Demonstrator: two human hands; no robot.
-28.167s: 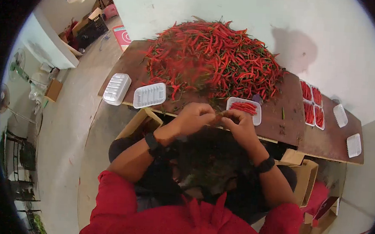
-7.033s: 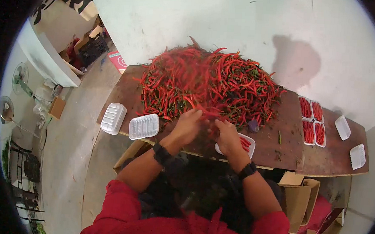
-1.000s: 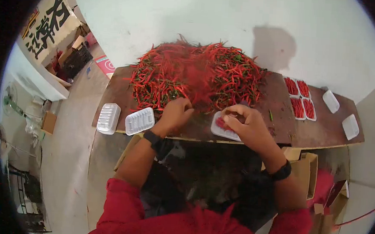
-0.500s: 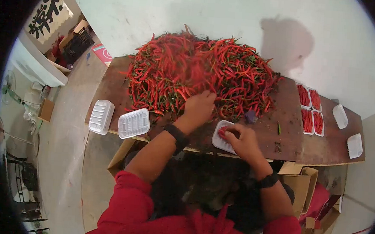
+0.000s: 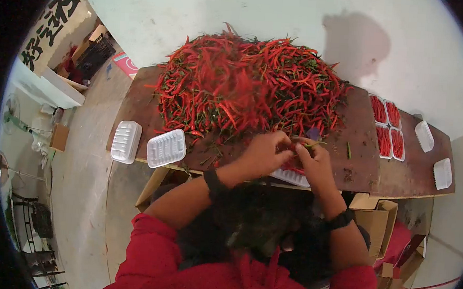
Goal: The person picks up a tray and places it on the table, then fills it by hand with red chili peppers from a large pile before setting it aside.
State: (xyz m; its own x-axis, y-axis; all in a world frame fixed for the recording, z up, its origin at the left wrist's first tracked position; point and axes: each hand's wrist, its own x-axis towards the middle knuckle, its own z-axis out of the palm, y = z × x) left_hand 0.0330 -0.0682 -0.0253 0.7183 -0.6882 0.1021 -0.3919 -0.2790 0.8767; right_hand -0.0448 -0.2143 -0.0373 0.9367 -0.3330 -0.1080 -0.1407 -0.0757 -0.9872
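My left hand (image 5: 265, 154) and my right hand (image 5: 316, 167) meet at the table's front edge. Both have their fingers pinched on a red chili pepper (image 5: 296, 146), mostly hidden by the fingers; a bit of green stem (image 5: 312, 144) sticks out by my right hand. Below them lies a white plastic tray (image 5: 293, 178), partly covered, with some red chilies in it. Just beyond my hands rises a large heap of red chilies (image 5: 214, 80) with green stems.
Stacked white trays (image 5: 125, 142) and a single white tray (image 5: 166, 148) lie to the left. At right are several chili-filled trays (image 5: 384, 142), two more white trays (image 5: 443, 174) and a lone green chili (image 5: 349, 150). Cardboard boxes (image 5: 372, 227) stand below the table.
My left hand has come from the heap's front edge toward the right and down, joining my right hand over the tray. My right hand has risen slightly from the tray.
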